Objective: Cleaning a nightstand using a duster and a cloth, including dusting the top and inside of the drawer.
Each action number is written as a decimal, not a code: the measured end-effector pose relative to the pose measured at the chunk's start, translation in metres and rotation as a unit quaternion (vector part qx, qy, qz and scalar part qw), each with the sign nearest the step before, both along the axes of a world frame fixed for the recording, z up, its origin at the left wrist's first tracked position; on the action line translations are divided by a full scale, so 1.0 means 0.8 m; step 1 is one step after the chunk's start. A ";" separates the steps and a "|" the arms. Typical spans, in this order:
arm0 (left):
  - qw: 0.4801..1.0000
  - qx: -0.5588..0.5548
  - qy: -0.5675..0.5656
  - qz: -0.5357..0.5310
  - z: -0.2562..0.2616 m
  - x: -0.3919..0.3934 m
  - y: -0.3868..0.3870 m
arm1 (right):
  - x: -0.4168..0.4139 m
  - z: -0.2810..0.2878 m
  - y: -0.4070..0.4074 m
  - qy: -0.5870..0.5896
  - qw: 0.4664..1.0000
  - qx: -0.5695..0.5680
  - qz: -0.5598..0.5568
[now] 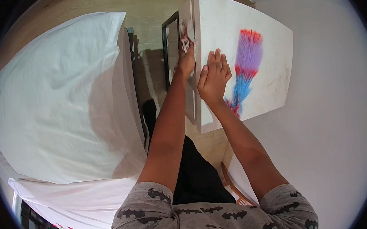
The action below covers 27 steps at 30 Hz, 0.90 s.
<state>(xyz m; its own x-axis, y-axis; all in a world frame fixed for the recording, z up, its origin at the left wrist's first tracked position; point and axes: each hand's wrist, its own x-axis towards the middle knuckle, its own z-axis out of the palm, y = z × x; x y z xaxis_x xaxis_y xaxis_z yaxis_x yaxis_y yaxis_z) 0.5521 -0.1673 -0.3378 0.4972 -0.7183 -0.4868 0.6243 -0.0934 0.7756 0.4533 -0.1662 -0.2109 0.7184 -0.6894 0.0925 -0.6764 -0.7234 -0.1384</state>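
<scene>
My left hand [187,61] grips a crumpled pale cloth [185,44] with reddish markings, held against the front side of a white cabinet [272,93]. The far end of the cloth is blurred. Flat on the cabinet's top rests my right hand [214,78], empty, with its thumb spread from the fingers. A fluffy duster [249,55] in red, purple and blue lies on the same top, just right of that hand. Its lower end is partly hidden by my right forearm.
A bed with a pale sheet [50,100] fills the left side, and a white cloth with red flowers [81,196] hangs at its near end. A black frame [165,52] stands beside the cabinet. A plain wall [331,105] rises at right, above wooden flooring [148,33].
</scene>
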 end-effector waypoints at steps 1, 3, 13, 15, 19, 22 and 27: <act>0.999 0.010 0.014 0.045 0.004 -0.015 0.004 | -0.002 0.000 -0.003 0.002 1.000 0.000 -0.002; 0.998 0.040 0.003 0.058 0.008 -0.039 0.015 | -0.002 -0.001 -0.005 0.001 1.000 0.002 -0.001; 0.999 0.037 0.025 0.014 0.002 0.045 -0.028 | 0.046 -0.006 -0.047 -0.103 0.992 -0.002 0.065; 0.999 0.036 -0.015 -0.008 0.007 0.074 -0.051 | 0.042 -0.009 -0.045 -0.076 0.995 -0.024 0.063; 0.990 -0.103 -0.068 0.071 0.043 0.071 -0.078 | 0.033 -0.005 -0.057 -0.059 0.997 -0.024 0.048; 0.994 0.042 -0.051 0.085 0.035 0.029 -0.050 | 0.037 -0.006 -0.052 -0.062 0.997 -0.023 0.047; 0.993 -0.034 -0.066 0.095 0.044 0.052 -0.068 | 0.033 -0.010 -0.054 -0.051 0.997 -0.027 0.045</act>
